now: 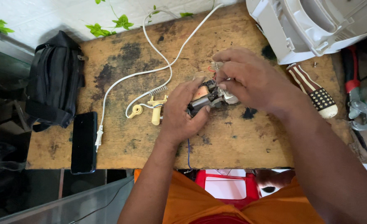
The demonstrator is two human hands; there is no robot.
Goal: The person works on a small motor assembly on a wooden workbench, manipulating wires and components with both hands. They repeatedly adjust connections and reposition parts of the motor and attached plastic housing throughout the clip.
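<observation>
Old stained wood makes up the bench (121, 74), and near its middle a small motor (208, 98) is held tight in the left hand (182, 112) while its top end is pinched by the right hand (249, 79). A white cord (158, 68) is laid across the bench toward the back edge, a black phone (84, 142) is placed at the front left corner, and a striped screwdriver handle (314, 90) is seen near the right edge

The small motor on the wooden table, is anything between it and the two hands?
Nothing visible does. The left hand already grips the small motor from below, and the right hand pinches its upper end, where the red wires come out. The cream plastic piece lies beside the left hand, clear of the grip.
</observation>
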